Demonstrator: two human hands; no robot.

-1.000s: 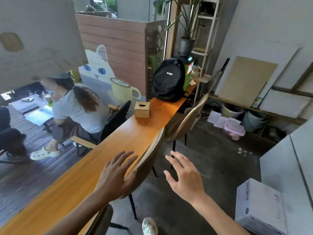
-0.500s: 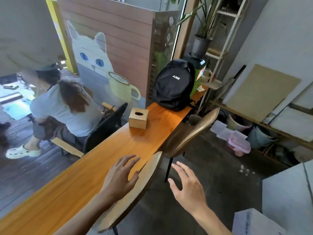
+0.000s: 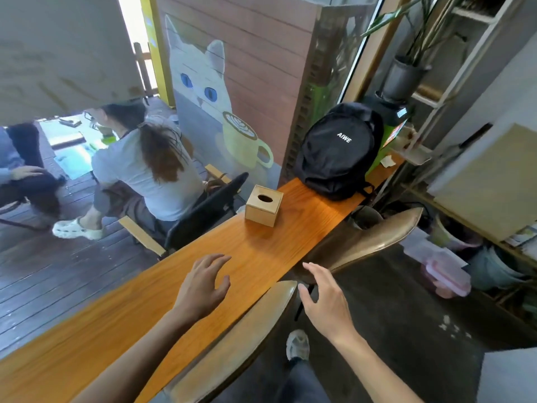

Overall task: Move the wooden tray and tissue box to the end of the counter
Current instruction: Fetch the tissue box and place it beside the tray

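Note:
A small wooden tissue box [image 3: 263,205] with an oval slot on top stands on the long orange wooden counter [image 3: 162,289], near its far end. My left hand [image 3: 205,283] hovers over the counter, fingers spread and holding nothing, a short way in front of the box. My right hand [image 3: 327,298] is open too, off the counter's right edge, above the gap between two chair backs. No wooden tray is in view.
A black backpack [image 3: 337,149] fills the counter's far end beyond the box. Two curved wooden chair backs [image 3: 241,338] [image 3: 374,237] line the counter's right side. A person [image 3: 145,170] sits in a black chair on the left. Shelves, a potted plant and clutter stand at right.
The view has moved forward along the counter, so the tissue box and backpack look nearer. Both hands stay open and have advanced with it, the left over the counter.

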